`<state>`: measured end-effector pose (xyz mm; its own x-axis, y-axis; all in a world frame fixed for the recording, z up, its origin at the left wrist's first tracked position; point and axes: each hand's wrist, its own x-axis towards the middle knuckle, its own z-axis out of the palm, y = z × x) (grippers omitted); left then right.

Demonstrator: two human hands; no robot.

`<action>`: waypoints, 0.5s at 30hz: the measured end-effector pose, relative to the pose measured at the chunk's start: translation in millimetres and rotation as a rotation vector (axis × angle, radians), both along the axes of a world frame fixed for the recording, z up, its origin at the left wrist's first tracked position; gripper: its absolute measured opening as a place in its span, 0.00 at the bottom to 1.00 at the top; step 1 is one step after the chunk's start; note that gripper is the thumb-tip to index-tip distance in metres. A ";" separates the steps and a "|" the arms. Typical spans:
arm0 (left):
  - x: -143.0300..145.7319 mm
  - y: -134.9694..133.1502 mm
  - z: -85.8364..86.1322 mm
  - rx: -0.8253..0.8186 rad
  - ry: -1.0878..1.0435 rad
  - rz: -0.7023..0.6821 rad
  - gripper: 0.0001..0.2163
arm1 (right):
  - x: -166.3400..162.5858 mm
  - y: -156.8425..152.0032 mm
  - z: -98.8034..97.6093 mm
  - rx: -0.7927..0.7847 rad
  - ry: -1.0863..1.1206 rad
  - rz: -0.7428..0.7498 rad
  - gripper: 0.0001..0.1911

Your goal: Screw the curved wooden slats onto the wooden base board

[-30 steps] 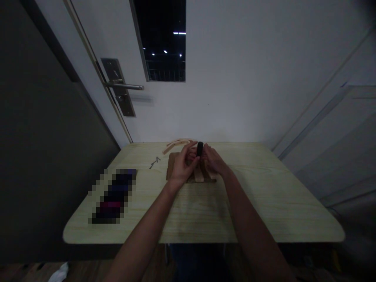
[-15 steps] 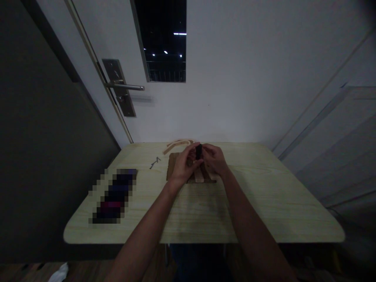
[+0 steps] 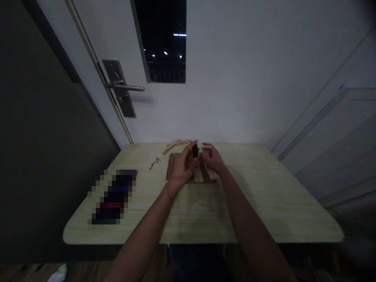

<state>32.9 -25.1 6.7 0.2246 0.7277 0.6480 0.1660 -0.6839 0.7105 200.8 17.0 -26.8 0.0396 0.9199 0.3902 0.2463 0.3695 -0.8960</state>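
Both my hands meet over a brown wooden board (image 3: 170,169) at the far middle of the table. My left hand (image 3: 182,167) pinches a small black object (image 3: 195,150) between thumb and fingers. My right hand (image 3: 213,161) is curled close beside it, fingers bent around a light wooden strip (image 3: 212,173); whether it also touches the black object is unclear. Another light wooden strip (image 3: 199,175) lies on the board under my hands.
A curved light wooden piece (image 3: 176,144) lies behind the board near the wall. A small dark metal bit (image 3: 154,162) lies to the left. A blurred-out dark item (image 3: 113,196) sits at the table's left. A door with a lever handle (image 3: 125,87) stands left.
The black object has shifted slightly left and now sits in my left hand's fingers. My right hand has drawn back a little and taken hold of a wooden strip.
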 end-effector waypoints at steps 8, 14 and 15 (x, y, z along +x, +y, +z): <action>6.1 6.5 -7.4 0.065 -0.022 -0.018 0.23 | -0.6 2.5 -2.8 -0.103 0.074 0.029 0.19; 3.3 8.8 -5.8 0.014 -0.079 0.068 0.21 | 2.1 5.3 -8.0 -0.129 0.028 0.007 0.18; 2.9 8.5 -5.7 0.010 -0.088 0.050 0.22 | 2.7 6.1 -8.9 -0.129 0.026 0.009 0.17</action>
<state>35.8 -16.7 1.0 0.1298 0.7301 0.6709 0.1376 -0.6834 0.7170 203.4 23.1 -35.7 0.0393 0.9628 0.2674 0.2199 0.2527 -0.9422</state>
